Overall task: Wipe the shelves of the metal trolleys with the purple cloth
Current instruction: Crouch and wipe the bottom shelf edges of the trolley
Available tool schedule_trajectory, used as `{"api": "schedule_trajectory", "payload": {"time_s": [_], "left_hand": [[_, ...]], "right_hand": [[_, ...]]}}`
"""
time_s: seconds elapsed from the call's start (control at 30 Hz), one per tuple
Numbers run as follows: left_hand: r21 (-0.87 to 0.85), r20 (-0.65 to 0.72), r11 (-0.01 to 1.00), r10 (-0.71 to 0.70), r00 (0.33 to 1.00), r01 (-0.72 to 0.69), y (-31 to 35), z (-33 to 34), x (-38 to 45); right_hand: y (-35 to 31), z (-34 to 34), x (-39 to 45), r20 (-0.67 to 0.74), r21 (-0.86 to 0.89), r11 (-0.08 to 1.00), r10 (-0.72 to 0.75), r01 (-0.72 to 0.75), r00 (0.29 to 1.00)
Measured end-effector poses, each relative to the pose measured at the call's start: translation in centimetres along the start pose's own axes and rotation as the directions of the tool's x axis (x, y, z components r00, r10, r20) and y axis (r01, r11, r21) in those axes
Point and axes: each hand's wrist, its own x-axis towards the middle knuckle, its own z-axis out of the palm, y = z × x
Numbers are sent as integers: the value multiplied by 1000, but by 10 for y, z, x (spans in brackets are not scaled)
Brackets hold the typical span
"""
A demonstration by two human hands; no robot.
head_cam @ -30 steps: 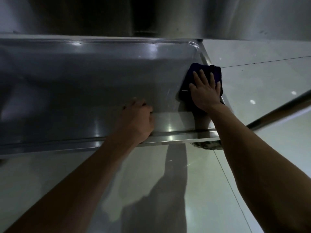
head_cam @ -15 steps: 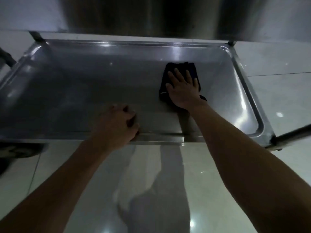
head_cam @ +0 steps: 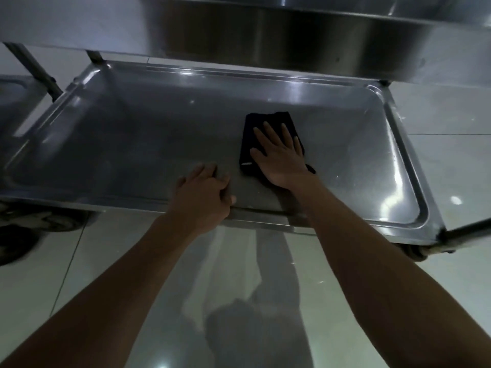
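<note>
The right hand [head_cam: 281,158] is pressing flat on the purple cloth [head_cam: 265,134], fingers [head_cam: 271,134] spread and released rather than gripping. The cloth is lying folded on the lower shelf [head_cam: 132,144] of the metal trolley, right of the shelf's middle and nearer its front rim than its back. The left hand [head_cam: 204,195] is curling its fingers over that front rim, grasping it just left of the cloth — likely steadying the trolley.

The trolley is resting on a wheel [head_cam: 45,219] below the shelf's left end, so a hard push could roll it away if the left hand loosens. With an open palm the cloth could also bunch or slip out — leaving the shelf's corners and left half unwiped.
</note>
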Motion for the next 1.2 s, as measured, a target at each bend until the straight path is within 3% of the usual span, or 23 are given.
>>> {"api": "schedule_trajectory", "payload": {"time_s": [0.2,0.4,0.5,0.7,0.93,1.2], "left_hand": [[61,9,998,15,1000,-15,13,-1,-7],[52,-13,998,20,1000,-19,20,-6,-17],[61,-32,998,20,999,-18,25,-11,-25],[43,-114,990,136,984,-132,10,-7,-62],[84,-21,953,293,956,-290,-22,-12,-93],[146,-27,974,181,983,-175,-79,-18,-117]], "right_hand": [[44,-20,-86,39,-52,998,25,-23,999],[22,-2,-163,20,-93,996,22,-20,1000],[-3,15,-182,-55,-132,991,-37,30,998],[-20,26,-183,-112,-224,974,-47,21,993],[-71,39,-164,-76,-234,970,-87,67,993],[-106,39,-168,-146,-271,958,-138,95,980]]}}
